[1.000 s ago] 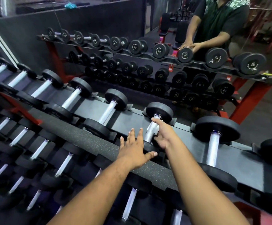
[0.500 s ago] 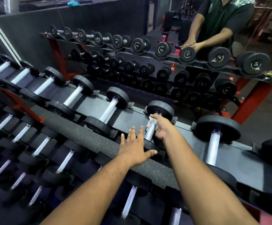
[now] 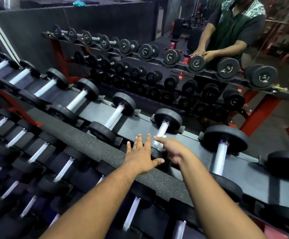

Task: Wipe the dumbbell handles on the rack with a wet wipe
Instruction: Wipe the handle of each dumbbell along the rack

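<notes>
On the top shelf of the long black and red steel rack [image 3: 136, 125], the black round-headed dumbbell with a silver knurled handle [image 3: 161, 133] lies in its cradle, its near head partly hidden under the two hands. The left hand [image 3: 142, 155] lies flat on the near head of this dumbbell, with straight fingers a little spread and the thumb pointing to the right. The right hand [image 3: 172, 150] is at the lower part of the handle; its index finger is stretched out along the bar, and the other fingers are curled under, where I cannot see well what they pinch. A small strip of white wet wipe [image 3: 160, 146] shows between this hand and the handle, touching the metal. Just beside, to the right, a larger black dumbbell with a silver handle [image 3: 222, 155] rests on the same shelf. Behind the rack stands a big wall mirror [image 3: 174, 69], showing the same rack and a person in a dark green shirt [image 3: 235, 26].
</notes>
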Action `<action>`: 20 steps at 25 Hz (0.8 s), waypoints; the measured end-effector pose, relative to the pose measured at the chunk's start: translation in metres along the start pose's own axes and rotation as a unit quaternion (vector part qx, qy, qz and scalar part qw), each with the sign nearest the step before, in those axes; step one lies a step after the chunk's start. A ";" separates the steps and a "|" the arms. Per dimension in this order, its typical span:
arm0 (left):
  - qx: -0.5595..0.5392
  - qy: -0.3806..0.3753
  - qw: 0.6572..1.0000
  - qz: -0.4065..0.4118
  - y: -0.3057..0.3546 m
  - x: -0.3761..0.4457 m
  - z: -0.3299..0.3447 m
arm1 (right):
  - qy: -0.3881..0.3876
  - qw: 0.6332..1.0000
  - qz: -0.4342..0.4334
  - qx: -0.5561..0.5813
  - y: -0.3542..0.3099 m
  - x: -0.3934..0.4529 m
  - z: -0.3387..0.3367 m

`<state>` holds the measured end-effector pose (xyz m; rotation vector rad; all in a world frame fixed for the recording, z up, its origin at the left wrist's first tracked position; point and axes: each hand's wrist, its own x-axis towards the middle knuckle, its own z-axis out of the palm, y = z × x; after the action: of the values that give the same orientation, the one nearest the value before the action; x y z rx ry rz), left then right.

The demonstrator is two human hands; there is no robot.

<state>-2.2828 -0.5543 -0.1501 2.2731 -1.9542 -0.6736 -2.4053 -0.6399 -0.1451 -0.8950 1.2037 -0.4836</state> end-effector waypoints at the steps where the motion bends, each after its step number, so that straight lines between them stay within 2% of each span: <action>1: -0.003 0.000 1.000 0.000 -0.001 0.001 0.000 | 0.002 1.000 -0.008 -0.006 0.004 0.001 -0.002; 4: -0.006 0.005 1.000 -0.001 0.001 -0.002 0.000 | 0.044 0.999 -0.018 -0.012 0.011 -0.001 0.004; 6: -0.010 0.006 1.000 0.000 0.001 -0.002 -0.001 | 0.076 0.993 -0.046 -0.074 0.019 0.002 -0.002; 8: -0.011 0.004 1.000 0.005 -0.001 0.000 0.000 | 0.085 0.983 -0.100 -0.126 0.021 -0.001 -0.016; 10: -0.009 0.004 1.000 0.007 -0.001 -0.001 0.000 | 0.091 0.965 -0.196 -0.149 0.011 -0.005 -0.028; 11: -0.009 0.007 1.000 0.005 -0.001 -0.001 0.000 | 0.118 0.936 -0.262 -0.204 0.000 -0.004 -0.030; 12: -0.007 0.008 1.000 0.004 -0.001 -0.001 0.000 | 0.142 0.886 -0.308 -0.317 -0.009 -0.004 -0.029; 13: -0.007 0.007 1.000 0.004 0.000 -0.001 -0.001 | 0.152 0.803 -0.333 -0.470 -0.015 -0.004 -0.026; 14: -0.009 0.006 1.000 0.005 0.000 -0.002 -0.001 | 0.135 0.705 -0.336 -0.610 -0.015 -0.001 -0.025; 15: -0.011 0.007 1.000 0.007 0.000 -0.001 0.000 | 0.078 0.622 -0.342 -0.700 -0.012 0.006 -0.027; 16: -0.011 0.010 1.000 0.006 -0.001 -0.001 0.001 | -0.001 0.562 -0.360 -0.745 -0.005 0.012 -0.031; 17: -0.011 0.014 1.000 0.004 -0.002 0.001 0.002 | -0.065 0.517 -0.371 -0.769 0.000 0.016 -0.036; 18: -0.011 0.013 1.000 0.003 -0.003 0.002 0.001 | -0.075 0.482 -0.387 -0.782 -0.002 0.021 -0.042; 19: -0.010 0.008 1.000 0.005 -0.003 0.003 0.001 | -0.049 0.457 -0.409 -0.788 -0.010 0.028 -0.047; 20: -0.007 0.005 1.000 0.006 -0.003 0.002 0.000 | -0.005 0.448 -0.409 -0.795 -0.017 0.030 -0.049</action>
<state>-2.2798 -0.5554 -0.1521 2.2514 -1.9512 -0.6713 -2.4400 -0.6882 -0.1538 -3.2153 0.8232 0.1552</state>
